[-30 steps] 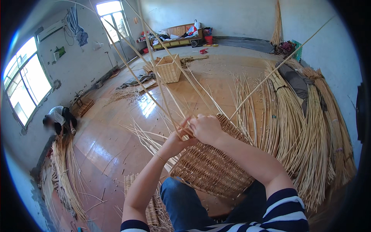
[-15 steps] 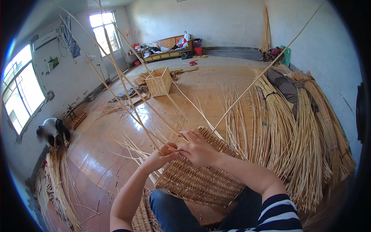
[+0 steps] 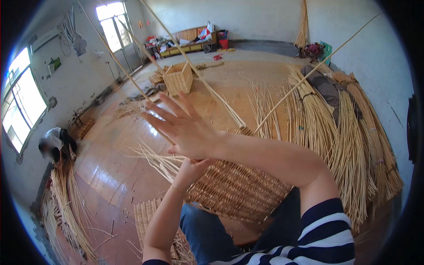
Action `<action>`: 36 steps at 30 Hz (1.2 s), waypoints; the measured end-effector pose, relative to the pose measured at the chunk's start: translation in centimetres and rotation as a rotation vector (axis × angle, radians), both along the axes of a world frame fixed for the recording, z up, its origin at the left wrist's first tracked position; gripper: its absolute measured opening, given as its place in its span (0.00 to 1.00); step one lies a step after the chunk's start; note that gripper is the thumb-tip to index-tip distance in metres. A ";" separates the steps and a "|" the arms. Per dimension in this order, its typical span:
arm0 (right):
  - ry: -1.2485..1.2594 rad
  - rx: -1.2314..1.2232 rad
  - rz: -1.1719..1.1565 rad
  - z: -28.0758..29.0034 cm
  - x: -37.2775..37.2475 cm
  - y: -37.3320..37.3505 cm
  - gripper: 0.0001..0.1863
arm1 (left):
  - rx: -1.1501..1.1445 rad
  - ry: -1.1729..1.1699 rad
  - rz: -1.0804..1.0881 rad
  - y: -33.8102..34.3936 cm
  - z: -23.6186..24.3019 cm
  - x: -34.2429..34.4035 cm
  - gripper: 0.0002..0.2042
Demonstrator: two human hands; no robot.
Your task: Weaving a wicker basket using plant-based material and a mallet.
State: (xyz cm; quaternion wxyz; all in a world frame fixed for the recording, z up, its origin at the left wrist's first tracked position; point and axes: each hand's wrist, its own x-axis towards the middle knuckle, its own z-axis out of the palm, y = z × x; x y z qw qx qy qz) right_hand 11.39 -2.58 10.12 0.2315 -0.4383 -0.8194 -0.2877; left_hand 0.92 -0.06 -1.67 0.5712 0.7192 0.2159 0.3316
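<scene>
A brown wicker basket (image 3: 238,190) lies tilted across my lap, its woven side toward me, with long pale canes (image 3: 212,90) rising from its far edge. My left hand (image 3: 191,171) grips its left upper corner. The thumb shows along the edge, while my right wrist hides most of the other fingers. Crossing above it, my right hand (image 3: 179,126) is open with fingers spread, near the canes at the left. Nothing is visibly held in it. One cane (image 3: 318,66) slants far out to the upper right.
Bundles of long canes (image 3: 327,150) lie along the right wall. A square wicker box (image 3: 178,78) stands farther off. At the left, a person (image 3: 59,143) bends over a cane bundle (image 3: 66,207). Another woven piece (image 3: 145,216) rests beside my left leg. A cluttered bench (image 3: 187,42) stands at the back.
My right hand has left the basket's edge and swung up and left over my left hand, its fingers spreading. Canes at the upper left have shifted. The left hand stays at the corner.
</scene>
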 end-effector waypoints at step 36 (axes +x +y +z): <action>1.290 0.150 -0.207 -11.8 7.5 -5.4 0.47 | -0.358 0.230 -0.096 -0.3 5.2 3.5 0.16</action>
